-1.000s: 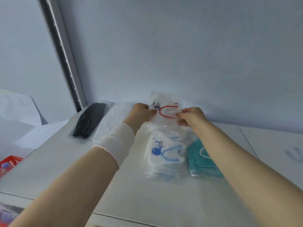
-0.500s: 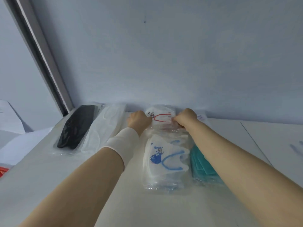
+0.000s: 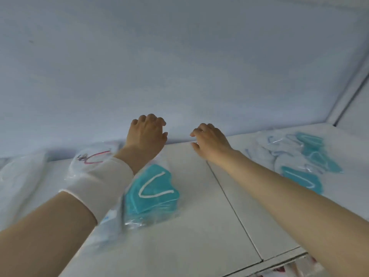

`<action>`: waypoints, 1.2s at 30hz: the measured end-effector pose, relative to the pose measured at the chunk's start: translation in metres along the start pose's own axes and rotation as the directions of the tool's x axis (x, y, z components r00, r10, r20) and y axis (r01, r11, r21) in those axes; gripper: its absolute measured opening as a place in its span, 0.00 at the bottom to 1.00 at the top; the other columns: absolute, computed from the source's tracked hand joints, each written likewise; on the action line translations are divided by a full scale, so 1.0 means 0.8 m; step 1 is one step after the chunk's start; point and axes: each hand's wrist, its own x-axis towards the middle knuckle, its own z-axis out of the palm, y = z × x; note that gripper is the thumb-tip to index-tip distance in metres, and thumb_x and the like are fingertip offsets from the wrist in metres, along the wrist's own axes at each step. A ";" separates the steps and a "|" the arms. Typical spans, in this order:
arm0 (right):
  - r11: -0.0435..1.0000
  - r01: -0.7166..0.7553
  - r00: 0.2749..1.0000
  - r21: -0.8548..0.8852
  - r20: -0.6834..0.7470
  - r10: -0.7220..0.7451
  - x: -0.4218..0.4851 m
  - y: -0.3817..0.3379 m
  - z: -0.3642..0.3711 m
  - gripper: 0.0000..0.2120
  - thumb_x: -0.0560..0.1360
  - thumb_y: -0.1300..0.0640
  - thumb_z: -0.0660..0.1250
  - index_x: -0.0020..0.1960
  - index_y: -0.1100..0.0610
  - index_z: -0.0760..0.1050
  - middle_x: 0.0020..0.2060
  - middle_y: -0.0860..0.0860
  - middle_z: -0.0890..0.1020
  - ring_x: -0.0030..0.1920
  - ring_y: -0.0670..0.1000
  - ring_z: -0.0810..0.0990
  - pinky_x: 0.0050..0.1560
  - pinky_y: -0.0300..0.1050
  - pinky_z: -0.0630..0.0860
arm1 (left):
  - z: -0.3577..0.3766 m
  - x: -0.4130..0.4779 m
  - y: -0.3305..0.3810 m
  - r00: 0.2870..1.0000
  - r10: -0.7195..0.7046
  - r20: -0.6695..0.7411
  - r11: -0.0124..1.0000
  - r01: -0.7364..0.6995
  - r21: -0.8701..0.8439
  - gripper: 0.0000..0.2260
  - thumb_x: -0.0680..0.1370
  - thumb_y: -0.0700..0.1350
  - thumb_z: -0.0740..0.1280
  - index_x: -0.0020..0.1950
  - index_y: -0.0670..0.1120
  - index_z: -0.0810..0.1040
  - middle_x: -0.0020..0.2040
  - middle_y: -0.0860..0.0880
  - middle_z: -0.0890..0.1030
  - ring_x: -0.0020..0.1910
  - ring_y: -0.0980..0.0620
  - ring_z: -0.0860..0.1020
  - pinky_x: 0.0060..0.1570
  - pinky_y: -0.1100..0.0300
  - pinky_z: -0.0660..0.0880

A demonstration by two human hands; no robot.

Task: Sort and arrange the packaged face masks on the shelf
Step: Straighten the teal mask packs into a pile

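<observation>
We see both hands empty, fingers loosely curled, well apart. The left hand (image 3: 146,134) hovers left of the shelf seam (image 3: 229,198) and the right hand (image 3: 211,140) over its far end. Left of the seam lies one teal mask pack (image 3: 152,191). Its clear bag runs roughly along the seam, and its loop opens toward the seam. Farther left is one red-looped white pack (image 3: 89,158). Right of the seam, a loose pile (image 3: 299,176) shows three teal packs among white ones too blurred to count.

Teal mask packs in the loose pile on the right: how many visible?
3: back teal pack, middle teal pack, front teal pack. More may be hidden under the white packs.
</observation>
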 end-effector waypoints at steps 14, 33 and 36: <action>0.926 -0.371 0.921 0.070 0.151 0.358 -0.268 0.394 -0.013 0.20 0.76 0.48 0.64 0.65 0.56 0.71 0.61 0.55 0.75 0.61 0.56 0.71 0.59 0.46 0.68 | 0.125 -0.014 0.380 0.927 0.113 0.357 0.934 0.023 -0.356 0.28 0.78 0.57 0.62 0.74 0.48 0.61 0.74 0.47 0.62 0.73 0.48 0.61 0.70 0.55 0.57; 0.838 -0.500 0.857 0.218 0.266 0.442 -0.206 0.529 0.045 0.30 0.60 0.30 0.66 0.51 0.52 0.74 0.48 0.53 0.78 0.53 0.58 0.76 0.50 0.47 0.71 | 0.133 0.001 0.412 0.886 -0.266 0.379 0.196 0.435 -0.879 0.15 0.74 0.38 0.70 0.57 0.51 0.73 0.49 0.49 0.81 0.46 0.51 0.80 0.51 0.56 0.77; 0.838 -0.492 0.863 0.235 0.262 0.433 -0.196 0.536 0.053 0.35 0.57 0.32 0.71 0.55 0.53 0.70 0.49 0.53 0.76 0.53 0.57 0.74 0.50 0.47 0.70 | 0.136 0.009 0.424 0.834 -0.297 0.464 -0.023 0.479 -0.877 0.08 0.76 0.37 0.67 0.53 0.46 0.77 0.49 0.45 0.82 0.48 0.47 0.81 0.56 0.52 0.76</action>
